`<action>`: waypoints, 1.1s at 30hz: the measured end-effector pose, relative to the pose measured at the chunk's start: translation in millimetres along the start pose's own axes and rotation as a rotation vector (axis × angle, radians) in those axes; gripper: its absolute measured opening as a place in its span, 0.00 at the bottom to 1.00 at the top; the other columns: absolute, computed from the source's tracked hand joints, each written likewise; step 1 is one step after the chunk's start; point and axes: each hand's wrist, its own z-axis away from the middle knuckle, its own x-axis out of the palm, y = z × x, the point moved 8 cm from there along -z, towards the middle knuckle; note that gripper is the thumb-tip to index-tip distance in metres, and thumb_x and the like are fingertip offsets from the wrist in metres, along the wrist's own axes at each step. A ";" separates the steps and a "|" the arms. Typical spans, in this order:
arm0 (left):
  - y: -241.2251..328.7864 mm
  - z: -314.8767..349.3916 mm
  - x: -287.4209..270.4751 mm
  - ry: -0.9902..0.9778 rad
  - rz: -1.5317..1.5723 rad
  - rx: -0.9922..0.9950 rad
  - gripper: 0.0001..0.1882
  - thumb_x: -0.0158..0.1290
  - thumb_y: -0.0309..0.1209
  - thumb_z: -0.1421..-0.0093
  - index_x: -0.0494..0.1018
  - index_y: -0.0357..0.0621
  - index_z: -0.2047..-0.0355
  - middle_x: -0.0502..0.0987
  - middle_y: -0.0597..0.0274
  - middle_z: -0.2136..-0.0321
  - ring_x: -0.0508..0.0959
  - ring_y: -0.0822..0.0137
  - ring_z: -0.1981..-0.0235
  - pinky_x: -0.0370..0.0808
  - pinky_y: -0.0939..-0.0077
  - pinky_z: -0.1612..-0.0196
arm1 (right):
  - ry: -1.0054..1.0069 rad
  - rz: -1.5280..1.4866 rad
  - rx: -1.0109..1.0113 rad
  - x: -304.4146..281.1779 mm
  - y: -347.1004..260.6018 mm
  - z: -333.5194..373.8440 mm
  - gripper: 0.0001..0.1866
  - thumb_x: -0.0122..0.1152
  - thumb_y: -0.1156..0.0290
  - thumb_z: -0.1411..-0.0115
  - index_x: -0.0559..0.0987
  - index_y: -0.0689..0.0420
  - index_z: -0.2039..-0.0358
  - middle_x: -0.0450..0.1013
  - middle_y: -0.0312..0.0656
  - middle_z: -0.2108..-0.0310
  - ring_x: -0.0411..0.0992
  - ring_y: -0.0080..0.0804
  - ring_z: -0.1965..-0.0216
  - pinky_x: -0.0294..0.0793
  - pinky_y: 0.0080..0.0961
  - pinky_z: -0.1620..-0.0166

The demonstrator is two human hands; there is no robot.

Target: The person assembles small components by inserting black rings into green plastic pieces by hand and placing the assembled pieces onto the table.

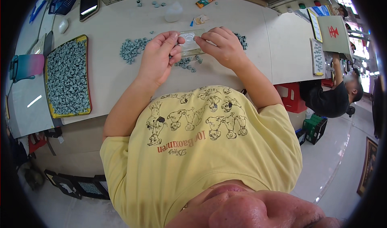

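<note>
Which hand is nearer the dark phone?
Left. The left hand is right of the phone and lower in view; the right hand is farther right.

Phone point(89, 4) just beside blue basket point(63, 1) — green crate point(314, 128)

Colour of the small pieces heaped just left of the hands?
The small pieces are bluish grey; best seen in the head view.
</note>
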 end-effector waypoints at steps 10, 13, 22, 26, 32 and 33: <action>-0.7 -1.0 -9.7 0.114 0.114 -0.026 0.09 0.41 0.29 0.37 0.63 0.33 0.62 0.68 0.60 0.71 0.61 0.78 0.80 0.59 0.85 0.80 | 0.022 -0.110 0.071 3.9 4.1 0.0 0.12 0.61 0.78 0.59 0.78 0.58 0.70 0.69 0.34 0.72 0.68 0.27 0.72 0.67 0.22 0.69; 3.4 0.2 -9.7 0.137 0.073 0.025 0.09 0.41 0.28 0.37 0.64 0.33 0.62 0.68 0.59 0.71 0.61 0.77 0.79 0.60 0.84 0.79 | 0.101 -0.367 0.402 -1.9 19.5 1.9 0.08 0.61 0.81 0.55 0.77 0.60 0.70 0.70 0.35 0.74 0.67 0.24 0.75 0.67 0.20 0.70; -1.2 4.0 2.0 0.036 0.007 -0.006 0.09 0.41 0.29 0.37 0.67 0.35 0.64 0.68 0.64 0.74 0.60 0.78 0.80 0.59 0.86 0.80 | 0.221 -1.438 1.222 29.8 38.2 40.3 0.05 0.56 0.73 0.44 0.73 0.61 0.72 0.67 0.34 0.78 0.63 0.20 0.76 0.61 0.17 0.72; -6.2 0.9 4.6 0.019 0.056 -0.020 0.11 0.42 0.31 0.37 0.69 0.34 0.65 0.67 0.65 0.74 0.60 0.80 0.81 0.58 0.87 0.80 | 0.266 -1.644 1.224 32.4 33.8 40.0 0.05 0.55 0.73 0.43 0.72 0.60 0.73 0.64 0.33 0.80 0.60 0.20 0.76 0.61 0.20 0.71; -8.0 1.9 6.9 -0.039 0.043 -0.021 0.11 0.45 0.29 0.38 0.71 0.31 0.63 0.68 0.65 0.73 0.61 0.80 0.79 0.58 0.88 0.80 | 0.259 -1.684 1.215 31.2 31.4 39.0 0.06 0.55 0.72 0.43 0.72 0.60 0.74 0.64 0.33 0.80 0.60 0.20 0.77 0.61 0.19 0.71; -8.4 1.6 7.7 -0.039 0.044 -0.023 0.11 0.45 0.29 0.38 0.71 0.31 0.63 0.68 0.65 0.73 0.61 0.80 0.79 0.58 0.88 0.80 | 0.259 -1.684 1.217 31.4 31.5 39.2 0.06 0.55 0.72 0.43 0.72 0.60 0.74 0.64 0.33 0.80 0.60 0.20 0.77 0.61 0.19 0.71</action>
